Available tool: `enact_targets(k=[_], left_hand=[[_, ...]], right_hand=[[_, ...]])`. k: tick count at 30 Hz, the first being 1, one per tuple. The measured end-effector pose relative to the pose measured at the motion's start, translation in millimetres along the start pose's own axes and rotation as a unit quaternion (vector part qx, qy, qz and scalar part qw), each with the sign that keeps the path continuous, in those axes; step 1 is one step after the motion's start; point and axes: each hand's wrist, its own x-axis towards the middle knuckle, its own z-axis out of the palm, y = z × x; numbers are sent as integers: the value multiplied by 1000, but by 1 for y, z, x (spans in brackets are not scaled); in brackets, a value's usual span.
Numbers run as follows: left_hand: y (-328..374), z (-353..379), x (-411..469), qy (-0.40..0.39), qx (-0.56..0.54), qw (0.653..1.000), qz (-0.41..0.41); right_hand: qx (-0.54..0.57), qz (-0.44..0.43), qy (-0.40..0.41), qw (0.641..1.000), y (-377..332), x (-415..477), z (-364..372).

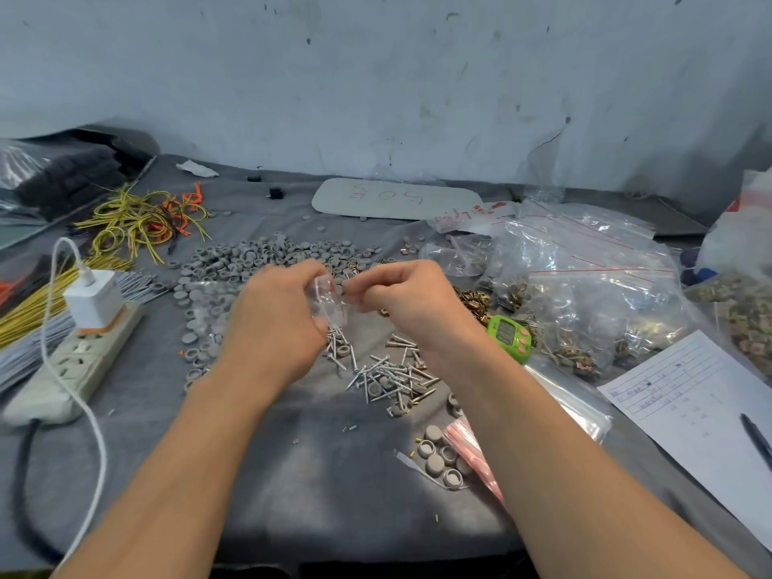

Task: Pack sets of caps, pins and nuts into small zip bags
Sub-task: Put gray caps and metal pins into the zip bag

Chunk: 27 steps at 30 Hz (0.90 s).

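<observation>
My left hand [278,315] grips a small clear zip bag [330,305] above the grey cloth, with pin tips showing below the bag. My right hand [411,302] is beside it with curled fingers pinching at the bag's top edge. A heap of grey caps [267,254] lies behind my hands. Loose silver pins [384,376] are scattered in front of them. Brass nuts [474,302] lie to the right of my right hand. A few caps [440,459] sit near a stack of red-striped zip bags [470,447].
Large clear bags of nuts [585,294] fill the right side, with a green timer [510,337] beside them. A paper sheet [702,415] and pen [758,438] lie at far right. On the left are a power strip [79,365] with a white charger [94,300] and yellow wires [142,221].
</observation>
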Motion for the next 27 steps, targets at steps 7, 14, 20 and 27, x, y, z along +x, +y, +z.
enact_targets(k=[7, 14, 20, 27], left_hand=[[-12, -1, 2, -35, -31, 997, -67], [-11, 3, 2, -88, -14, 992, -89], [-2, 4, 1, -128, 21, 989, -75], [0, 6, -1, -177, 38, 981, -70]], right_hand=[[-519, 4, -114, 847, 27, -1, -6], [-552, -18, -167, 817, 30, -4, -5], [-487, -15, -94, 868, 24, -5, -22], [-454, 1, -71, 888, 27, -2, -33]])
